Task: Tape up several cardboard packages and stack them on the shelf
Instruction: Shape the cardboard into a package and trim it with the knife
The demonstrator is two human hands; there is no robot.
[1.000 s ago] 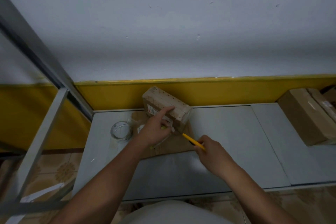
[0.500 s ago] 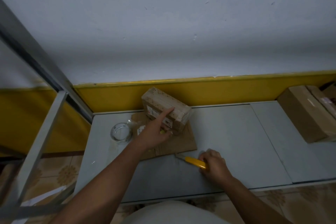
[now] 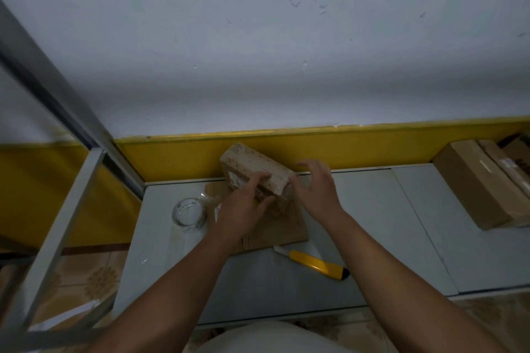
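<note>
A small cardboard package (image 3: 252,165) with a white label stands tilted on a flat piece of cardboard (image 3: 289,228) at the back of the grey shelf (image 3: 367,209). My left hand (image 3: 243,209) grips the package's near side, fingers on top and thumb underneath. At the package's right end, my right hand (image 3: 315,186) hovers with spread fingers, holding nothing. The yellow utility knife (image 3: 314,264) lies alone on the shelf in front of the cardboard. A clear tape roll (image 3: 189,215) sits to the left of the package.
Larger brown cardboard boxes (image 3: 481,180) lie at the shelf's right end. A grey metal rack frame (image 3: 66,203) slants along the left. A yellow wall band (image 3: 358,149) runs behind the shelf. Tiled floor shows below left.
My right hand has laid the yellow knife on the shelf, let go of it, and risen to the package's right end. My left hand went from pointing to gripping the package.
</note>
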